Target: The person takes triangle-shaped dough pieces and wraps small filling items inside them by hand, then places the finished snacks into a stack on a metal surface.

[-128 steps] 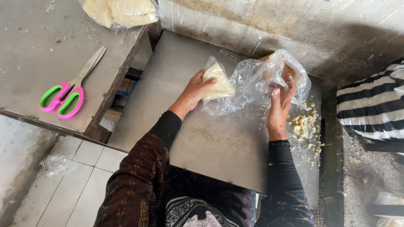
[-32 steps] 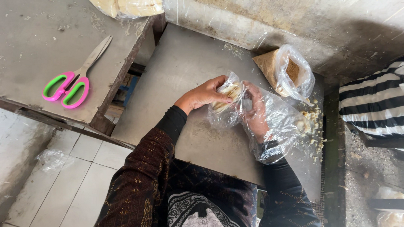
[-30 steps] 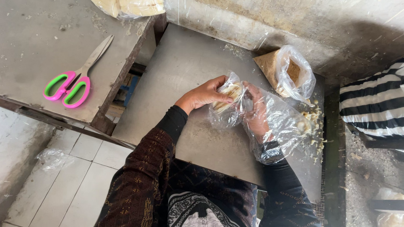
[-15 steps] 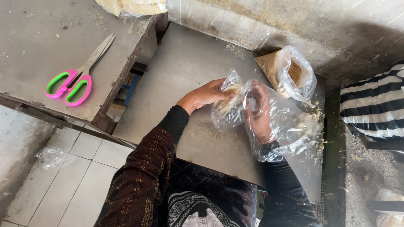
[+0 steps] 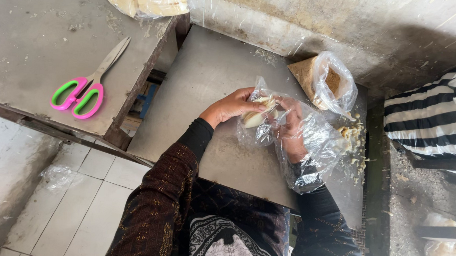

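The head view looks down on a grey metal desk (image 5: 209, 77) where the person's two hands meet over a clear, crinkled plastic bag (image 5: 313, 146); the right hand (image 5: 291, 132) is pushed inside the bag up to the wrist, the film wrapped round it, and its fingers curl about a pale, cream-coloured block of soft food (image 5: 256, 114) at the bag's far end; the left hand (image 5: 234, 105) grips the same block from outside the film, fingers pressed along its top edge, so both hands are closed on the block with plastic between; the block sits just above the desk near its middle, enclosed in the bag rather than lying bare. To judge by this, the step in hand is bagging the block, the plastic being drawn over it; the next move would call for a firm pinch by the left hand while the right hand slips out without dragging the block back. Behind the hands a second clear bag holding a brown block (image 5: 323, 83) stands against the wall, with pale crumbs (image 5: 354, 140) scattered beside it; on the neighbouring desk to the left lie scissors with pink and green handles (image 5: 88, 83), well apart; a striped black-and-white cloth (image 5: 430, 120) shows at the right edge.
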